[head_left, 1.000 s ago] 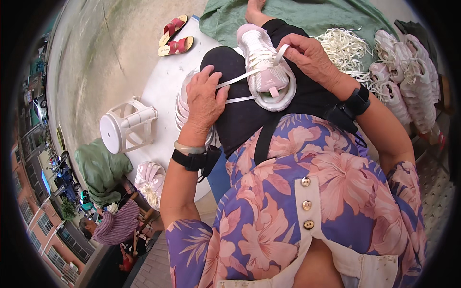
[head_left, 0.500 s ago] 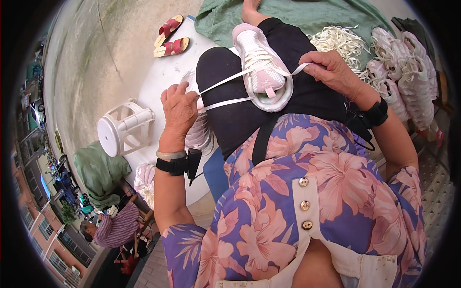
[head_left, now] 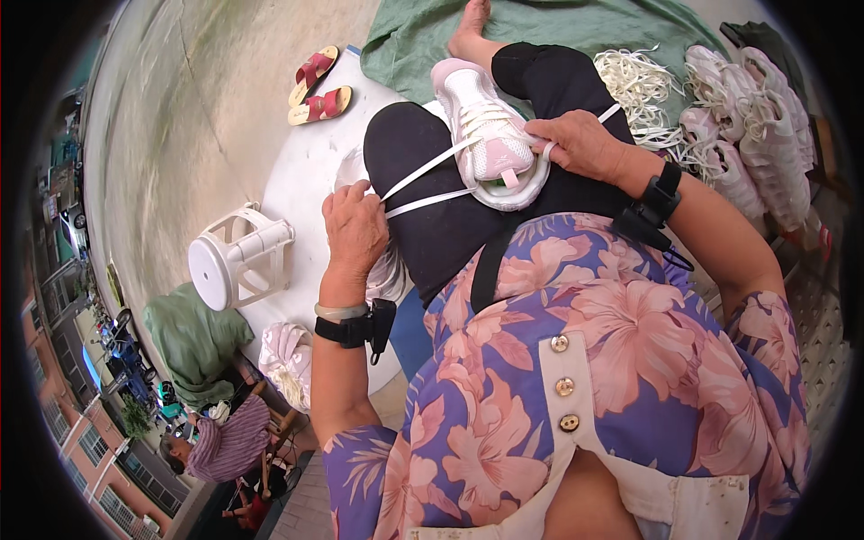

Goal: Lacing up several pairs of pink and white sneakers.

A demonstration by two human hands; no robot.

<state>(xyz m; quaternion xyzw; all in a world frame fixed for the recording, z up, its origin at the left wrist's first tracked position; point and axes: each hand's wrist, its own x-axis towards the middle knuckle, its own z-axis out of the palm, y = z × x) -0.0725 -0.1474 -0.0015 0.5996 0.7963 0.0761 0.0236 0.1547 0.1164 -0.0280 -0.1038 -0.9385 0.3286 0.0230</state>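
A pink and white sneaker (head_left: 500,160) rests on my lap between my black-clad thighs, its toe pointing away from me. Cream laces run through its upper eyelets. Two lengths of shoelace (head_left: 430,168) stretch from the shoe's left side to my left hand (head_left: 354,232), which is closed on them beside my left thigh; its fingertips are partly hidden. At the right edge of the shoe opening, my right hand (head_left: 583,144) pinches the lace on that side, and a loose lace end (head_left: 610,112) sticks out beyond the knuckles.
A heap of loose laces (head_left: 637,85) lies on a green cloth (head_left: 409,45). Several pink-white shoes (head_left: 751,126) are piled at the right. Red sandals (head_left: 322,106), a white stool (head_left: 216,270) and a bundle of shoes (head_left: 286,364) are at the left. Another person (head_left: 229,441) sits lower left.
My right hand has moved left from out beside the shoe to its opening, bringing the lace in. My left hand has shifted slightly right and nearer to me, still holding the laces.
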